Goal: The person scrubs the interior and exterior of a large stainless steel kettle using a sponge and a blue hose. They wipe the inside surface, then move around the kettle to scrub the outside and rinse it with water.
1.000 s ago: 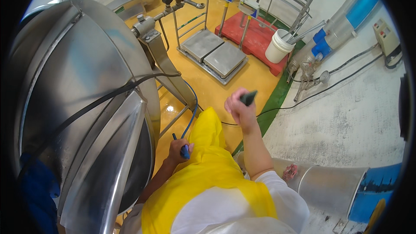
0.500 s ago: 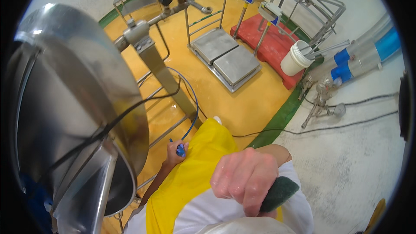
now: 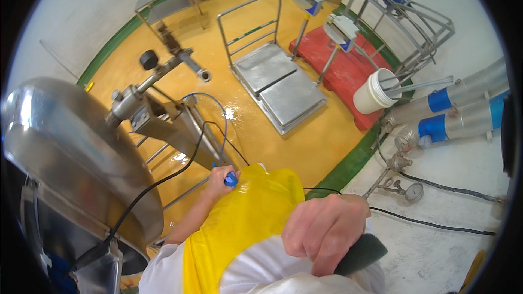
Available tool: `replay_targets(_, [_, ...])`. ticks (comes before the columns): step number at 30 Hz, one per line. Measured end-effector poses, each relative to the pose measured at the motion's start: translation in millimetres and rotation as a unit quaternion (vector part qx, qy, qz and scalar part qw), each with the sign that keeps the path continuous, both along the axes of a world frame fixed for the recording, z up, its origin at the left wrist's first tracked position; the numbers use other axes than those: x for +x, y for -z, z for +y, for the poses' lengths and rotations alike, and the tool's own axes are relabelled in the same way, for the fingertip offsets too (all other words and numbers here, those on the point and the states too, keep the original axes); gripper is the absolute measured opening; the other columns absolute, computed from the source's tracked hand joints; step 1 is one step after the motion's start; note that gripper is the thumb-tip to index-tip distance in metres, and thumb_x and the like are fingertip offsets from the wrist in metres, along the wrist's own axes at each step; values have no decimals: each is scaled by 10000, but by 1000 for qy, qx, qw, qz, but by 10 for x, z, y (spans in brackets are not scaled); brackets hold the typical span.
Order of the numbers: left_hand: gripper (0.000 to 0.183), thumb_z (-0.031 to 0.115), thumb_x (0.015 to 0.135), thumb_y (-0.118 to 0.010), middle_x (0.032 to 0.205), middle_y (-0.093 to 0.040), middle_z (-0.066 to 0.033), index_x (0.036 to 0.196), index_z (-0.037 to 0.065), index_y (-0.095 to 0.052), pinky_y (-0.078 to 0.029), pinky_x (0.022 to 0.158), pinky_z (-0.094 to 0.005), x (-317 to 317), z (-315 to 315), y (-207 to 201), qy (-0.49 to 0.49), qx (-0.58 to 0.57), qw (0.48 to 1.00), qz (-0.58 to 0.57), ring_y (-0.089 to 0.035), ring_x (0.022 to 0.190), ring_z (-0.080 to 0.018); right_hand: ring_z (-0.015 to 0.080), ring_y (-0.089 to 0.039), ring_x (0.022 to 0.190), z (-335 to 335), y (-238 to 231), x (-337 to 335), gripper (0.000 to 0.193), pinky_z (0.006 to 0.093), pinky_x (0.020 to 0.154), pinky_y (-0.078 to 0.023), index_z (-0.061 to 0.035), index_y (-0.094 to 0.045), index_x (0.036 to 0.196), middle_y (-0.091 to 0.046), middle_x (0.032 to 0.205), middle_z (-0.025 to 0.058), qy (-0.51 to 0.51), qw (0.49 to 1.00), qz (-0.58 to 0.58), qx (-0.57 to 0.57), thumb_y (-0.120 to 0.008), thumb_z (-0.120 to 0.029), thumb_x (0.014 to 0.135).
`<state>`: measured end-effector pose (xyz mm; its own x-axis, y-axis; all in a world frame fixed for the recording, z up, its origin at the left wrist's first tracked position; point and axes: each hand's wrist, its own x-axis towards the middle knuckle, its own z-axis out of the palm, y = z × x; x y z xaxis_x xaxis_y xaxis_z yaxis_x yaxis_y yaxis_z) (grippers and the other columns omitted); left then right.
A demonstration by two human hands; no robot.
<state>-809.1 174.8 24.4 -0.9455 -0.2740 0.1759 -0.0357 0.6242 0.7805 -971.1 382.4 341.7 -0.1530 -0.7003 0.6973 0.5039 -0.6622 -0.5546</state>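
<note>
Left hand near black cable.

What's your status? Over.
Right hand closed on dark green pad. Left hand gripping blue object, type unclear. Black cable crossing before steel vessel.

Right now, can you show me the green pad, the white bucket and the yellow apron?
Green pad [image 3: 362,256], head view: its uncovered part.
White bucket [image 3: 368,98], head view: its outer wall.
Yellow apron [image 3: 237,226], head view: its front.

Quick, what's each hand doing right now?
Left hand: closed, holding a blue handle-like thing.
Right hand: closed, holding a dark green pad.
</note>
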Motion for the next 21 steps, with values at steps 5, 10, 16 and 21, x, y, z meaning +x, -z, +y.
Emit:
replay_targets(5, [204, 95, 840, -745, 614, -599, -152, 728, 54, -580, -462, 515, -396, -821, -108, -34, 51, 0, 999, 7, -617, 559, -349, 218, -483, 475, 171, 160, -721, 232, 343, 439, -358, -6, -641, 769, -580, 648, 57, 68, 995, 61, -25, -809, -164, 797])
replay_targets(10, [161, 102, 835, -731, 649, -616, -162, 758, 51, -599, -473, 550, -417, -1700, -134, 223, -1, -13, 1000, -13, -627, 593, -368, 150, -587, 608, 431, 1330, -1685, 152, 310, 562, -465, -46, -665, 875, -630, 715, 77, 254, 921, -73, 286, -747, -173, 865])
replay_targets(16, [147, 187, 840, -699, 833, -690, -215, 893, 50, -690, -525, 702, -450, -2637, -172, 765, -151, -24, 956, -251, -682, 813, -388, 411, -661, 835, 1313, 4541, -3038, 463, 481, 741, -517, 1, -577, 1097, -674, 920, 210, 357, 492, 344, 716, -621, -441, 965])
replay_targets(21, [265, 333, 838, -674, 904, -718, -210, 934, 90, -716, -547, 787, -506, -3144, -337, 1025, -185, -55, 934, -302, -685, 857, -412, 309, -697, 675, 2748, 5256, -3081, 441, 439, 668, -546, -37, -720, 958, -712, 754, 186, 11, 416, 275, 867, -466, -398, 979])
